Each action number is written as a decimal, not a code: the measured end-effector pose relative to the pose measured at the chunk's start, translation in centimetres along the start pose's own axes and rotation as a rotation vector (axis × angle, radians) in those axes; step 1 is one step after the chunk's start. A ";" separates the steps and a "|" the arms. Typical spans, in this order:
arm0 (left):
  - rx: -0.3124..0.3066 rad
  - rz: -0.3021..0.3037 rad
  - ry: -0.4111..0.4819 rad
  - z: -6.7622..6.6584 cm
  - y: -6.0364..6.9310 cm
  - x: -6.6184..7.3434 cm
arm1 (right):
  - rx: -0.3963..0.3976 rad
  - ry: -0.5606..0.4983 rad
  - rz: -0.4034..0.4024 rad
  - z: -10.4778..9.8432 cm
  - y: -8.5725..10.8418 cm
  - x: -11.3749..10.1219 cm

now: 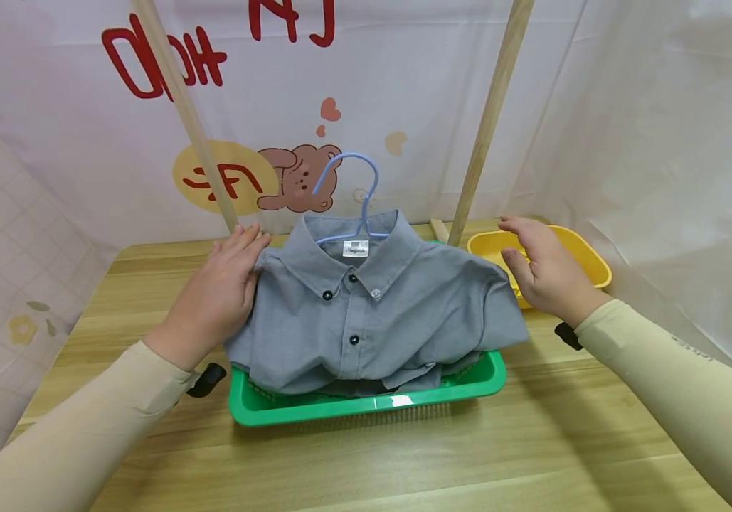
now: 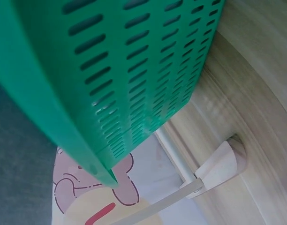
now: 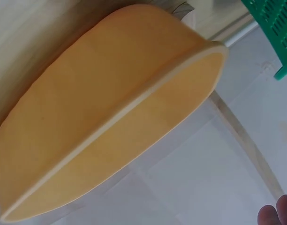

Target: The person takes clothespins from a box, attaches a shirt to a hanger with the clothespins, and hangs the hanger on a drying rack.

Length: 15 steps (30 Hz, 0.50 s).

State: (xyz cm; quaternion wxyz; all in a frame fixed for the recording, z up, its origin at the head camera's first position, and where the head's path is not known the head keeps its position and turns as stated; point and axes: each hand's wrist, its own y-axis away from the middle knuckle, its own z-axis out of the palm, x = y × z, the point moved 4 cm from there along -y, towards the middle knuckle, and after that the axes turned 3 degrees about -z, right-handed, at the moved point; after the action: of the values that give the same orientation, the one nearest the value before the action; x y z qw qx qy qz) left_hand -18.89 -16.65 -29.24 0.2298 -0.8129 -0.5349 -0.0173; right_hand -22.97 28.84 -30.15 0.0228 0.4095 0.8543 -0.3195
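Observation:
A grey button-up shirt [image 1: 378, 348] lies folded over the green basket [image 1: 340, 411], its collar toward the back. Out of the collar rises the hook of a blue hanger [image 1: 366, 206]. My left hand [image 1: 212, 291] rests at the shirt's shoulder on the left, fingers extended together. Beyond the shirt's right side, my right hand [image 1: 551, 270] is held over the yellow basket [image 1: 586, 249], thumb and fingers apart and nothing between them. Slots in the side of the green basket [image 2: 134, 65] fill much of the left wrist view. Two fingertips [image 3: 285, 208] show in the right wrist view's corner.
Two wooden poles [image 1: 490, 114] stand behind the green basket, one on each side. A pale printed curtain [image 1: 430, 78] hangs at the back. Under everything is a wood-grain table [image 1: 366, 462]. Small yellow things lie inside the yellow basket, too small to tell.

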 end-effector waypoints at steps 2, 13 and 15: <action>0.003 0.001 -0.003 0.0 0.0 0.0 | -0.017 0.011 0.015 0.0 0.0 0.2; -0.013 -0.025 -0.002 0.0 0.2 0.1 | -0.146 0.066 0.124 -0.3 0.1 1.9; -0.013 -0.025 -0.001 0.0 0.2 0.1 | -0.171 0.078 0.150 -0.4 0.1 2.3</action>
State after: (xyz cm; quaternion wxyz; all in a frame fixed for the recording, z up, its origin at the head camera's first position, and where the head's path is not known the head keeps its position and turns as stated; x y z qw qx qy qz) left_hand -18.68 -16.66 -29.29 0.2240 -0.8076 -0.5450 -0.0234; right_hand -24.28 30.67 -30.58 0.0483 0.4809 0.8456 -0.2268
